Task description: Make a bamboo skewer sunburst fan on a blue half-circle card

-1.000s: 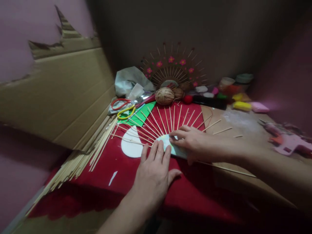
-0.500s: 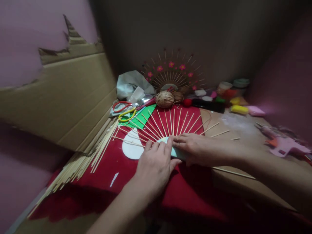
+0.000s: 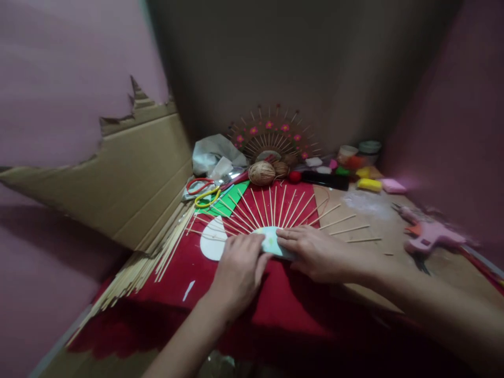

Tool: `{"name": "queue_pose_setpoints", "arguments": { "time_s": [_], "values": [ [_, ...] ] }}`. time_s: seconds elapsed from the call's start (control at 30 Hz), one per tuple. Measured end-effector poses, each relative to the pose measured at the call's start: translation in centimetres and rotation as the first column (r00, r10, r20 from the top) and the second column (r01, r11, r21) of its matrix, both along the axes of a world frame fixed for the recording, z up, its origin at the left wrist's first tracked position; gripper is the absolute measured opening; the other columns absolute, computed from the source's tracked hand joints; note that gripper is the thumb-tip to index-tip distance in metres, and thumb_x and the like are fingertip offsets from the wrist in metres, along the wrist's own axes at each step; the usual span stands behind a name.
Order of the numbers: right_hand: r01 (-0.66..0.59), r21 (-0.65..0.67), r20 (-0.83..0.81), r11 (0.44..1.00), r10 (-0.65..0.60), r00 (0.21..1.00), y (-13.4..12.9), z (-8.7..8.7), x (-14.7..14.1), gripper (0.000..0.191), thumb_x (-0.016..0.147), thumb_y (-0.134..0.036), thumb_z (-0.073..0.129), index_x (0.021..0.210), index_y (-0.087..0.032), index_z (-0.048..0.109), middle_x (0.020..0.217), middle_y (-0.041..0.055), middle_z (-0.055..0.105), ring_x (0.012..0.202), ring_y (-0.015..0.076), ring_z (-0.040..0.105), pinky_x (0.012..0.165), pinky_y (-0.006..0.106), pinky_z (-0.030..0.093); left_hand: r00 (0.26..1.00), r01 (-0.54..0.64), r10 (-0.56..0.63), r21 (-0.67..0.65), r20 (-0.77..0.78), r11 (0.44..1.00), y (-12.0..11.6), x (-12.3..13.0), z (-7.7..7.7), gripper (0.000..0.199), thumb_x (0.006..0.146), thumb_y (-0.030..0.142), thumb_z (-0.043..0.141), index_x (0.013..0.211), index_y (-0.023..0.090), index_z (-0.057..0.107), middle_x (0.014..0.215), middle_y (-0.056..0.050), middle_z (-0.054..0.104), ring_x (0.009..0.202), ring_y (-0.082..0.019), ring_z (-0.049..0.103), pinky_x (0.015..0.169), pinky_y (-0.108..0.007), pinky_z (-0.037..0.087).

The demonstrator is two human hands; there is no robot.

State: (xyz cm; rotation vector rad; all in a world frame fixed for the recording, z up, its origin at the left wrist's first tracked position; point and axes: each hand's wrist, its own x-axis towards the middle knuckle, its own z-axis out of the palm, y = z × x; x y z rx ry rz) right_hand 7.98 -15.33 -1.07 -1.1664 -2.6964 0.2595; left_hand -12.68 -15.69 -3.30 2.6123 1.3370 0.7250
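A pale blue half-disc (image 3: 271, 242) lies on the red cloth (image 3: 279, 310), with thin wooden sticks (image 3: 285, 207) fanning out from its curved edge. My left hand (image 3: 240, 265) is closed over the half-disc's left end, fingers on top and thumb along the near edge. On the right end, my right hand (image 3: 315, 252) presses its fingers down, the thumb low at the near side. Both palms hide the ends of the half-disc. A white rounded piece of card (image 3: 212, 241) lies under the left sticks, beside my left hand.
Loose sticks (image 3: 137, 275) lie at left by a torn cardboard sheet (image 3: 145, 168). Scissors (image 3: 207, 193) rest on green paper (image 3: 232, 199). Behind are a twine ball (image 3: 262, 173) and a flowered stick fan (image 3: 271, 128). A pink glue gun (image 3: 433, 233) lies at right.
My hands have spread apart, the left shifting left, so more of the half-disc's middle shows. The whole view has shifted slightly, and more sticks on the right are visible.
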Motion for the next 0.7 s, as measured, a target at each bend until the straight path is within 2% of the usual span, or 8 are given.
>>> {"name": "queue_pose_setpoints", "arguments": {
  "time_s": [0.03,0.07,0.13,0.2,0.27,0.43,0.6,0.7],
  "values": [
    [0.011,0.004,0.013,1.000,-0.011,1.000,-0.2,0.0,0.0,0.038,0.078,-0.019,0.063,0.116,-0.014,0.062,0.125,0.0152,0.059,0.112,0.0287,0.055,0.092,0.041,0.042,0.979,-0.082,0.095,-0.080,0.179,0.993,-0.2,-0.5,-0.1,0.025,0.091,0.030,0.047,0.106,0.013,0.059,0.103,-0.013,0.066,0.096,-0.027,0.060,0.088,-0.046,0.045],
    [0.039,0.023,0.022,0.999,-0.040,0.999,-0.3,-0.2,0.0,0.038,0.080,-0.020,0.062,0.117,-0.014,0.061,0.125,0.0160,0.058,0.110,0.0291,0.055,0.091,0.041,0.042,0.921,-0.109,0.188,-0.236,0.341,0.966,-0.5,-1.0,-0.2,0.023,0.089,0.032,0.050,0.102,0.014,0.058,0.098,-0.012,0.065,0.091,-0.024,0.062,0.083,-0.042,0.048],
    [0.133,0.095,0.026,0.986,-0.136,0.990,-0.5,-0.5,-0.4,0.037,0.084,-0.022,0.057,0.120,-0.014,0.058,0.122,0.0169,0.058,0.104,0.0288,0.056,0.087,0.040,0.043,0.732,-0.030,0.391,-0.546,0.558,0.837,-1.0,-1.7,-0.1,0.025,0.083,0.033,0.059,0.099,0.015,0.055,0.094,-0.010,0.064,0.084,-0.022,0.066,0.072,-0.036,0.052],
    [0.201,0.154,0.041,0.968,-0.209,0.977,-0.6,-0.9,-1.2,0.040,0.085,-0.023,0.055,0.124,-0.013,0.056,0.118,0.0183,0.058,0.099,0.0293,0.056,0.084,0.040,0.043,0.535,0.124,0.551,-0.705,0.640,0.698,-1.4,-2.1,0.3,0.032,0.077,0.031,0.067,0.101,0.016,0.052,0.097,-0.010,0.064,0.079,-0.022,0.068,0.061,-0.031,0.052],
    [0.208,0.166,0.071,0.964,-0.222,0.973,-0.4,-1.0,-2.1,0.040,0.084,-0.021,0.054,0.123,-0.011,0.056,0.112,0.0189,0.060,0.096,0.0305,0.055,0.083,0.041,0.042,0.370,0.222,0.648,-0.740,0.666,0.635,-1.6,-2.2,1.0,0.037,0.073,0.023,0.069,0.104,0.015,0.050,0.099,-0.012,0.065,0.077,-0.023,0.069,0.056,-0.029,0.052],
    [0.222,0.160,0.069,0.962,-0.235,0.970,0.0,-0.6,-3.5,0.042,0.080,-0.020,0.054,0.120,-0.009,0.057,0.103,0.0198,0.061,0.094,0.0326,0.053,0.079,0.043,0.040,0.070,0.304,0.725,-0.707,0.686,0.639,-1.5,-1.9,1.6,0.023,0.079,0.004,0.053,0.101,0.008,0.051,0.088,-0.020,0.069,0.082,-0.025,0.071,0.062,-0.029,0.056],
    [0.253,0.140,0.019,0.957,-0.259,0.966,0.2,-0.7,-3.4,0.043,0.075,-0.022,0.053,0.117,-0.011,0.057,0.100,0.0186,0.057,0.091,0.0298,0.049,0.078,0.039,0.038,-0.066,0.328,0.739,-0.685,0.671,0.651,-1.3,-1.7,0.9,0.021,0.079,0.000,0.049,0.097,0.008,0.054,0.084,-0.017,0.068,0.083,-0.026,0.071,0.061,-0.031,0.057],
    [0.266,0.120,-0.015,0.957,-0.266,0.964,0.4,-0.9,-3.2,0.045,0.073,-0.021,0.054,0.116,-0.011,0.057,0.098,0.0182,0.055,0.087,0.0276,0.048,0.076,0.037,0.038,-0.103,0.339,0.756,-0.692,0.646,0.637,-1.3,-1.7,1.0,0.019,0.080,-0.001,0.048,0.096,0.006,0.054,0.085,-0.019,0.067,0.080,-0.024,0.071,0.062,-0.029,0.057]
  ]
}}
